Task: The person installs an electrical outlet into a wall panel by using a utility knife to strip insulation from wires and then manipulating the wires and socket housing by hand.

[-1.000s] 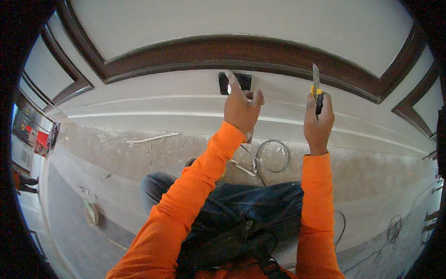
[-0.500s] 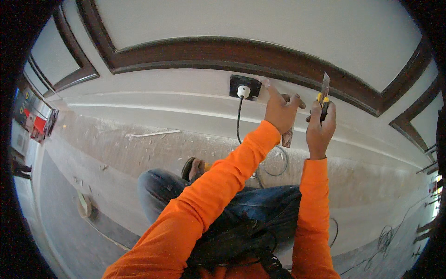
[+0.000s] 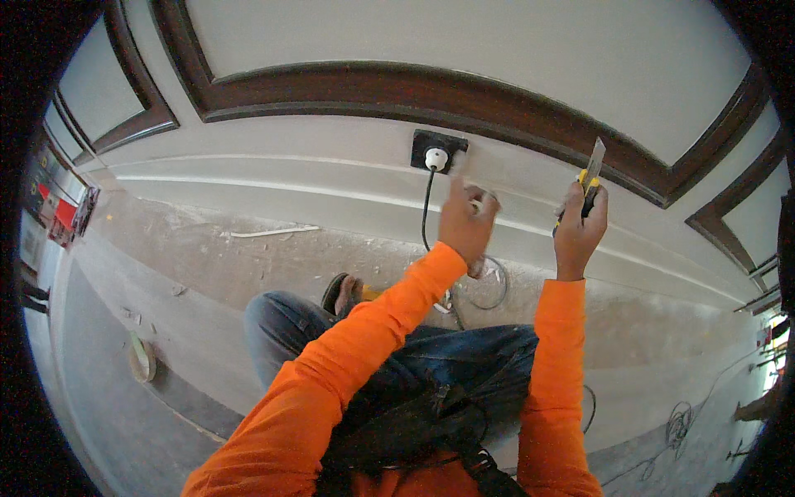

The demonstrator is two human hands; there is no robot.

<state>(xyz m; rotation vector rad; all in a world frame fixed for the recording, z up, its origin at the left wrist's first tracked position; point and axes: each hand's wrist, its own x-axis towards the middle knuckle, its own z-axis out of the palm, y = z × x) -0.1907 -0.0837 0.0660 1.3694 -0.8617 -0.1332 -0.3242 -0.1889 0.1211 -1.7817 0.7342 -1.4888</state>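
Observation:
My left hand (image 3: 470, 224) is just below a black square wall socket (image 3: 424, 146) with a white round plug (image 3: 436, 160) and a dark hanging cord (image 3: 426, 203). Its index finger points up, blurred, near the socket's right corner; the other fingers curl around something I cannot make out, whose pale speckled end shows below the palm. My right hand (image 3: 580, 228) grips a yellow-and-black utility knife (image 3: 590, 183), blade upward and extended, in front of the dark wood moulding (image 3: 530, 108), right of the socket.
Coiled cable and white scraps lie on the dusty floor (image 3: 190, 240) by the baseboard (image 3: 315, 182). My crossed legs (image 3: 290, 323) are below my arms. A tape roll (image 3: 142, 362) is at lower left, stacked items (image 3: 62, 211) far left, loose cables (image 3: 681, 422) at lower right.
My left hand first covered the socket, went right, uncovering the plug, and now has come slightly back left. My right hand and knife have shifted right. The view has shifted slightly.

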